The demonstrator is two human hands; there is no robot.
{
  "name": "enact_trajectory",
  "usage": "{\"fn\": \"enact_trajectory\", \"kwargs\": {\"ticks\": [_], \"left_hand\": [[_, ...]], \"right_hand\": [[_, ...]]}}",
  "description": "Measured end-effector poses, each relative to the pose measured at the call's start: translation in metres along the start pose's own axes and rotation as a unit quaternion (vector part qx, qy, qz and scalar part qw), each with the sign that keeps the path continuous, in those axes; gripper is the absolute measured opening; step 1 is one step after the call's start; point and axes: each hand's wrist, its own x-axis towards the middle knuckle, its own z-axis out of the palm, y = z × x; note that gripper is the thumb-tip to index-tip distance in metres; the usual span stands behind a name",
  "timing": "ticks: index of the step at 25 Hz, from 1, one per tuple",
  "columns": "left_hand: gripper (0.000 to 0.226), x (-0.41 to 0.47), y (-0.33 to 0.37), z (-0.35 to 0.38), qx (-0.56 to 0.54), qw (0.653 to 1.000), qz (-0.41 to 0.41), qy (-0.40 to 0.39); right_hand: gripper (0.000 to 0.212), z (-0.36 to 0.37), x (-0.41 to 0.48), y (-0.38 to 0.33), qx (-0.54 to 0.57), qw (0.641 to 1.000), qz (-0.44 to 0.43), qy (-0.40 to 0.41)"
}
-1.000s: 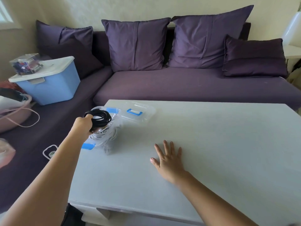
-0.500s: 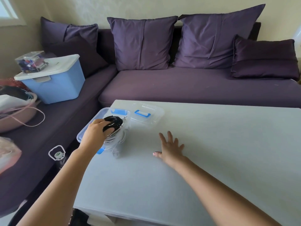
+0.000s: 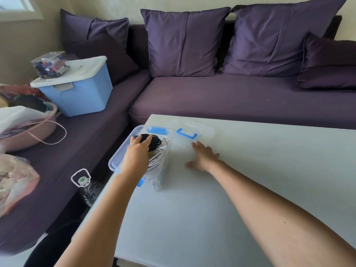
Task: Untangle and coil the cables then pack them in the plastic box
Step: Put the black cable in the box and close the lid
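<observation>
Whereas it earlier gripped the black cable coil (image 3: 155, 140) above the plastic box (image 3: 117, 157), left hand (image 3: 137, 153) now rests spread-fingered on it inside; right hand (image 3: 204, 158), flat, open, has slid toward the lid (image 3: 202, 132).

Soft daylight from the upper-left window (image 3: 16, 4), mild haze, wide-angle bending at edges.

The white table (image 3: 212, 209) carries 1 clear plastic box (image 3: 116, 160) at its far left corner, with the lid (image 3: 204, 130) just beside it.
</observation>
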Motion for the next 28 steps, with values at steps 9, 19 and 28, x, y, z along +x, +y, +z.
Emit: {"fn": "enact_trajectory", "kwargs": {"ticks": [9,19,28], "left_hand": [[0.037,-0.006,-0.018,-0.024,-0.12,0.989,-0.063,0.059],[0.029,-0.021,-0.04,-0.032,-0.18,0.972,-0.146,0.031],[0.032,-0.059,-0.002,-0.021,-0.605,0.77,-0.188,-0.081]], "right_hand": [[0.023,0.008,-0.018,0.002,-0.063,0.981,-0.059,0.172],[0.049,-0.069,-0.085,-0.039,0.185,0.965,-0.034,0.181],[0.034,-0.041,-0.131,-0.121,0.06,0.987,-0.103,0.107]]}}
